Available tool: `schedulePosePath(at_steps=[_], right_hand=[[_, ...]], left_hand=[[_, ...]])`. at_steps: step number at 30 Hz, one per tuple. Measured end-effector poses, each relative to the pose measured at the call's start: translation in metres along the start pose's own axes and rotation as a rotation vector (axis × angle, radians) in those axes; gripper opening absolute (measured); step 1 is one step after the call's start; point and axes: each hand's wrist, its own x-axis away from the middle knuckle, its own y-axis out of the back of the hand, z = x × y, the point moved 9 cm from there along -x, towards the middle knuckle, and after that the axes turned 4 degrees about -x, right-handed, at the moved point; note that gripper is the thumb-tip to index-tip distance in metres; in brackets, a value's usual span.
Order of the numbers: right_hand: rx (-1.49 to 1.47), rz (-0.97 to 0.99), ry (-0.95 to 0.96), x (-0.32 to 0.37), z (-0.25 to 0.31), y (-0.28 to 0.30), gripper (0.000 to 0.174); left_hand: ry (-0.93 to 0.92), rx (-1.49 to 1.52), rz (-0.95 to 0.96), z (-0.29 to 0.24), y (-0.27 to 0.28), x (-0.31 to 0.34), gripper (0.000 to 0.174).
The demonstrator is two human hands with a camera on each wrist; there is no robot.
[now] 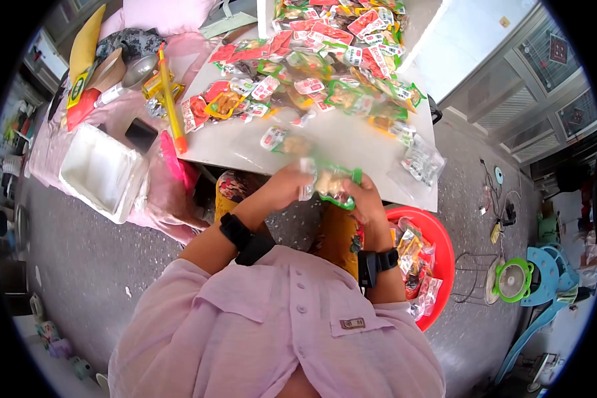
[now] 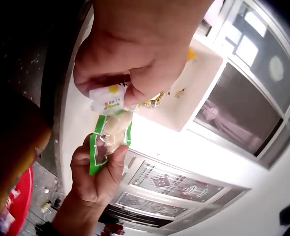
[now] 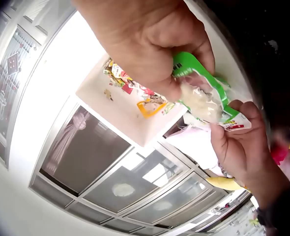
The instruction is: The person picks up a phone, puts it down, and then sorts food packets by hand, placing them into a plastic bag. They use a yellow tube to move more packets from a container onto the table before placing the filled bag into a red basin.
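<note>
A green-edged snack packet (image 1: 333,186) with pale food showing through its clear film is held between both hands, close over the table's front edge. My left hand (image 1: 286,187) pinches its white printed end (image 2: 108,100). The right hand (image 1: 368,201) grips the opposite, green-edged end, thumb on the film, as the right wrist view shows with the packet's green rim (image 3: 187,61). Just beyond the hands, another packet (image 1: 295,142) lies on the white table (image 1: 225,142), blurred. Behind it spreads a large heap of mixed snack packets (image 1: 312,63).
At my right, a red basin (image 1: 441,265) holds several packets. A clear plastic bag (image 1: 423,162) lies at the table's right corner. On the left, a white foam box (image 1: 103,172), a phone (image 1: 141,134) and a yellow-orange stick (image 1: 170,99) rest near the pink cloth.
</note>
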Motion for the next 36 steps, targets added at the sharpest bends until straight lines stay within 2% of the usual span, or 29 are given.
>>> schedulePosePath(at_steps=[3, 4, 7, 10, 13, 16, 19, 22, 25, 28, 31, 33, 36], right_hand=[[-0.024, -0.061, -0.014, 0.009, -0.015, 0.012, 0.013], [-0.04, -0.104, 0.009, 0.011, -0.015, 0.017, 0.012], [-0.06, -0.22, 0.116, 0.012, -0.008, 0.039, 0.009], [-0.117, -0.264, 0.214, 0.004, -0.004, 0.054, 0.008], [-0.178, -0.292, 0.256, 0.0, -0.006, 0.06, 0.008], [-0.208, -0.322, 0.275, -0.002, -0.009, 0.055, 0.009], [-0.225, -0.329, 0.31, -0.006, -0.008, 0.042, 0.009], [-0.221, -0.316, 0.301, -0.011, -0.017, 0.03, 0.009], [-0.178, -0.264, 0.236, -0.016, -0.028, 0.017, 0.009], [-0.105, -0.217, 0.164, -0.02, -0.033, 0.01, 0.011], [-0.127, -0.155, 0.109, -0.03, -0.031, 0.003, 0.014], [-0.219, -0.105, 0.039, -0.038, -0.034, -0.008, 0.015], [-0.011, -0.001, -0.025, -0.051, -0.036, -0.018, 0.023]], left_hand=[[-0.017, -0.751, -0.28, 0.002, 0.031, 0.006, 0.016], [-0.167, -0.759, -0.343, -0.008, 0.029, 0.01, 0.018], [-0.553, -1.376, -0.562, -0.05, 0.01, 0.026, 0.025], [-0.59, -1.636, -0.524, -0.055, -0.004, 0.021, 0.028], [-0.331, -1.628, -0.471, -0.035, 0.021, -0.001, 0.021], [-0.36, -1.511, -0.474, -0.03, 0.032, -0.006, 0.013], [-0.278, -1.353, -0.526, -0.023, 0.047, -0.01, 0.011], [-0.441, -1.327, -0.531, -0.027, 0.043, -0.009, 0.011], [-0.457, -1.28, -0.546, -0.031, 0.04, -0.008, 0.011], [-0.572, -1.415, -0.546, -0.041, 0.02, 0.0, 0.011], [-0.32, -1.519, -0.53, -0.04, 0.013, -0.002, 0.011], [-0.386, -1.55, -0.492, -0.055, -0.011, 0.008, 0.01], [-0.445, -1.591, -0.467, -0.052, -0.018, 0.01, 0.009]])
